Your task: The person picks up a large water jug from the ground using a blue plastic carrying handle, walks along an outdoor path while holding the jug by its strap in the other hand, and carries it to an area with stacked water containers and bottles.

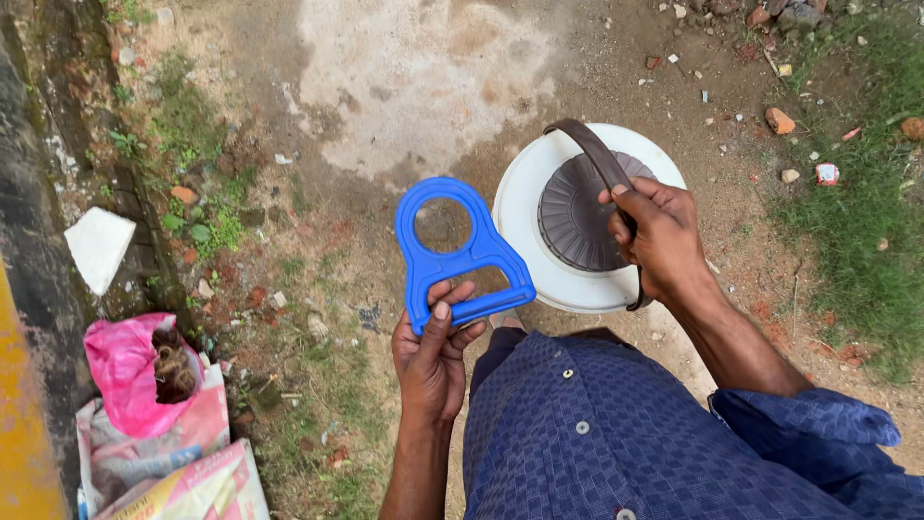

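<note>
The left hand (433, 361) pinches the grip bar of a stiff, probably light blue plastic bottle-carrier handle (457, 252), while the right hand (664, 241) closes around the white bucket's (525, 207) dark strap handle (602, 169).

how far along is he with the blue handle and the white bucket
Early stage. The left hand holds the blue handle by its grip bar, apart from the white bucket. The right hand grips the bucket's brown strap above the grey lid. The handle is not yet on the bucket; that step is left.
</note>
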